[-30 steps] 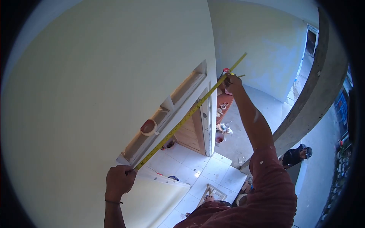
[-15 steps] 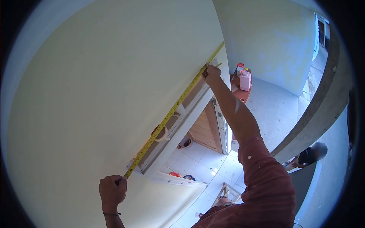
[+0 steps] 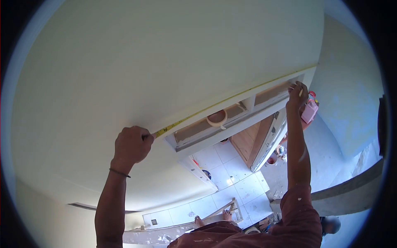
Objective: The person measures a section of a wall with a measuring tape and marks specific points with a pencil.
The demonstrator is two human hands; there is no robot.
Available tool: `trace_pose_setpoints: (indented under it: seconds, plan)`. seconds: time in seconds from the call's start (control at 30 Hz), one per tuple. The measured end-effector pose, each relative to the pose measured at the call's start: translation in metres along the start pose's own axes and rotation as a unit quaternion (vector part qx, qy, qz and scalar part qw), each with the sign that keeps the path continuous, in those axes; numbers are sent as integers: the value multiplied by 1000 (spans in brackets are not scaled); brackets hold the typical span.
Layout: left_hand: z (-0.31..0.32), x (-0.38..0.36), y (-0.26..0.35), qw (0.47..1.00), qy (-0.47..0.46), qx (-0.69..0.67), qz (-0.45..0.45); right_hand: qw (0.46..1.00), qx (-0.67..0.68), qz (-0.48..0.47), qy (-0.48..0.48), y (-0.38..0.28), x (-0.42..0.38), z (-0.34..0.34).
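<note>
Head view: grips yellow tape measure (image 3: pixel 175 124) in closed left hand (image 3: pixel 132 144), stretched along wall (image 3: pixel 186 53) above recessed opening (image 3: pixel 269 94). Pinches thin pale stick (image 3: pixel 300 93) in right hand (image 3: pixel 297 94), near opening's right end. Shows round container (image 3: pixel 217 118) in opening.

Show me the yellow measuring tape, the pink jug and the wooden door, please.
Yellow measuring tape (image 3: pixel 173 125): head view, on its numbered strip.
Pink jug (image 3: pixel 309 111): head view, on its side.
Wooden door (image 3: pixel 247 141): head view, on its panel.
</note>
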State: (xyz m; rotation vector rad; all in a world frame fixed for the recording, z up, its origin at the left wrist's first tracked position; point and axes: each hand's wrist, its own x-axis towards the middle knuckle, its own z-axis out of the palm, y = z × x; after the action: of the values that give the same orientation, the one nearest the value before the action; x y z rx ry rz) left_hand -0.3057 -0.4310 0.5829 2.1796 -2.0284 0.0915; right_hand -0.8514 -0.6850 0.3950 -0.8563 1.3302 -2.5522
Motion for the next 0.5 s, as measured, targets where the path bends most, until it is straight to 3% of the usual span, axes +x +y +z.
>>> trace_pose_setpoints:
  seconds: [0.03, 0.17, 0.27, 0.4, 0.5]
  plan:
    - [-2, 4, -2, 1000, 3, 19, -24, 997, -37, -74, -9, -25, -23, 0]
    - [9, 5, -33, 998, 22, 41, -39, 979, 70, -44, -189, -133, -124, 15]
    - [10, -3, -23, 999, -26, 29, -37, 954, 70, -102, -274, -153, -182, 15]
    - [3, -20, -17, 978, -191, 77, -37, 942, 77, -132, -297, -140, -275, -30]
    - [28, -43, -36, 923, -350, 155, -28, 925, -17, 17, -378, -146, -351, -108]
